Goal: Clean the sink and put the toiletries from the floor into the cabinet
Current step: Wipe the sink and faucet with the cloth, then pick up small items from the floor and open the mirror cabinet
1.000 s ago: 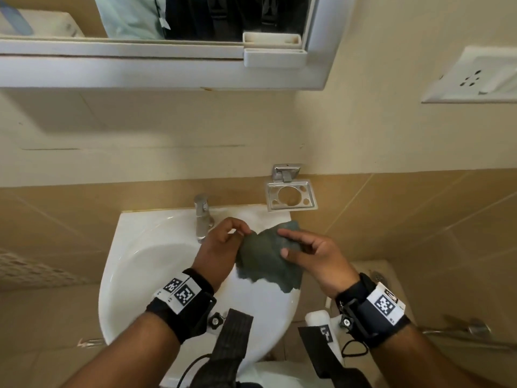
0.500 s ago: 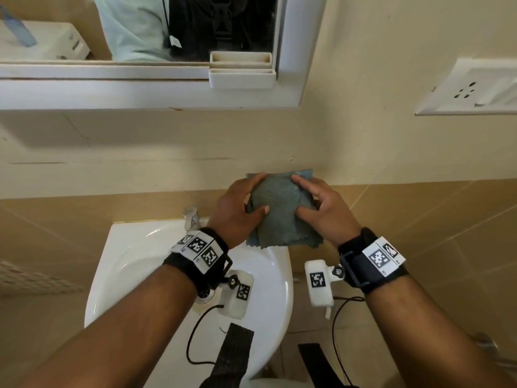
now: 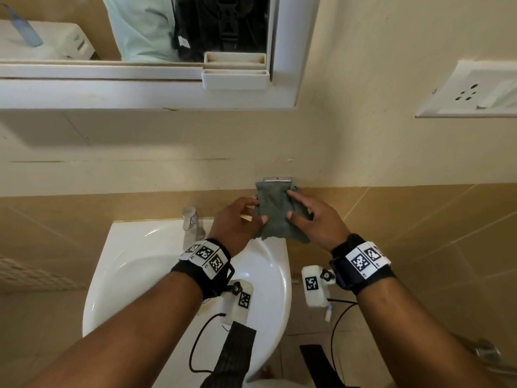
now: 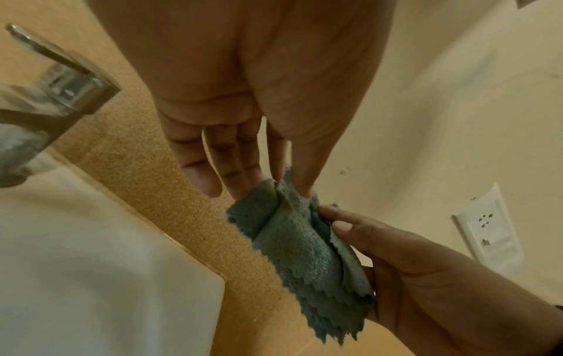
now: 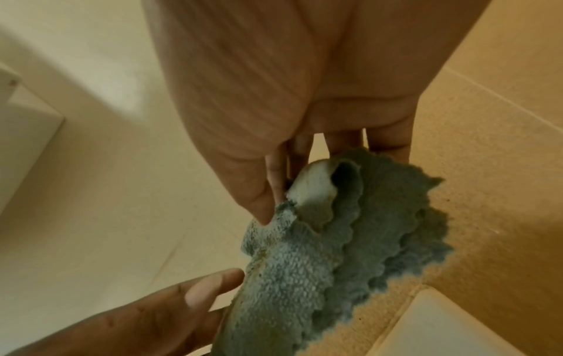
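A folded grey-green cloth [image 3: 275, 214] is held up against the wall over the metal soap holder [image 3: 277, 179]; only the holder's top bracket shows. My left hand [image 3: 258, 211] pinches the cloth's left edge between thumb and fingers. My right hand [image 3: 291, 204] grips its right side, thumb on the front. In the left wrist view the cloth [image 4: 304, 253] hangs in layers with scalloped edges. In the right wrist view the cloth [image 5: 350, 253] bunches under my right hand [image 5: 271, 204]. The white sink [image 3: 140, 247] lies below and to the left. No toiletries are in view.
A chrome tap [image 3: 190, 219] stands at the back of the sink. Above it hangs a white mirror cabinet [image 3: 140, 93] with a small white holder [image 3: 235, 78] on its frame. A white socket plate [image 3: 470, 93] is on the wall at the upper right.
Both hands have lifted the cloth from above the sink's rim up to the wall, folding it narrower, and it now covers the soap holder.
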A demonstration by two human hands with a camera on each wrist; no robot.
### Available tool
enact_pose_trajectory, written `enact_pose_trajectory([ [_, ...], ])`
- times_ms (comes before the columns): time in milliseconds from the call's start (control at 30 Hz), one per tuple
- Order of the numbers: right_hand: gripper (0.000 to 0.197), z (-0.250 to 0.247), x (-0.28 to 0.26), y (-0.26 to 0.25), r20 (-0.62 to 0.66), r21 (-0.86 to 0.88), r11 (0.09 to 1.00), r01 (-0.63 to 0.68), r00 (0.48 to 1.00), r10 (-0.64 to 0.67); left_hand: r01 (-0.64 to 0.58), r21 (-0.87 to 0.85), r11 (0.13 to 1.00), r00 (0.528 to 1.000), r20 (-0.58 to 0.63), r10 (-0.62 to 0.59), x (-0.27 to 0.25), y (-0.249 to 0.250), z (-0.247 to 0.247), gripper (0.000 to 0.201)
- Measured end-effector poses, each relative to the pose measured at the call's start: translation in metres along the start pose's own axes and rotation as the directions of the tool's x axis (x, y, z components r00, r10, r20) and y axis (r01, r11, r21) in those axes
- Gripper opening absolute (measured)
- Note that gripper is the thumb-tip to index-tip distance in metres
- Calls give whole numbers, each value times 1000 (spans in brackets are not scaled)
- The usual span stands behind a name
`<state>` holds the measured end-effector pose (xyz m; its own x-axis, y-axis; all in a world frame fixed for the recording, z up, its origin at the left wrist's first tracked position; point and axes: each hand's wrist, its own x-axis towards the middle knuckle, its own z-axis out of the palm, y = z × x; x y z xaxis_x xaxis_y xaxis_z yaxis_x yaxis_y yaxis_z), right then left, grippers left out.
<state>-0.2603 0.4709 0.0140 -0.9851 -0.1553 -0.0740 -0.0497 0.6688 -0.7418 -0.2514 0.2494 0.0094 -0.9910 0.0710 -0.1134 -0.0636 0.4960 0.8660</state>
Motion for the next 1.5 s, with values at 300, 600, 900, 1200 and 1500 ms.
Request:
enact_pose_trajectory([
  [300,57,-2,-1,7,-100,141,985,-98,989,112,43,3,999,982,-185,-41,-13,-4,5,22],
  [600,60,-3,-15,8,-175,226,965,-134,969,176,1,7,1000,979,-204,1,-31,-23,2,31],
  [900,53,2,-78,3,-250,280,954,-107,951,180,8,105,994,946,-324,27,-105,-54,-39,34],
  [1200,30,59,-102,-40,-293,248,955,161,953,-85,146,53,988,887,-449,-107,-204,-96,-83,33],
  [1500,6,145,-151,-128,1,308,924,227,971,-238,305,103,947,777,-602,-185,-327,-141,-147,15],
])
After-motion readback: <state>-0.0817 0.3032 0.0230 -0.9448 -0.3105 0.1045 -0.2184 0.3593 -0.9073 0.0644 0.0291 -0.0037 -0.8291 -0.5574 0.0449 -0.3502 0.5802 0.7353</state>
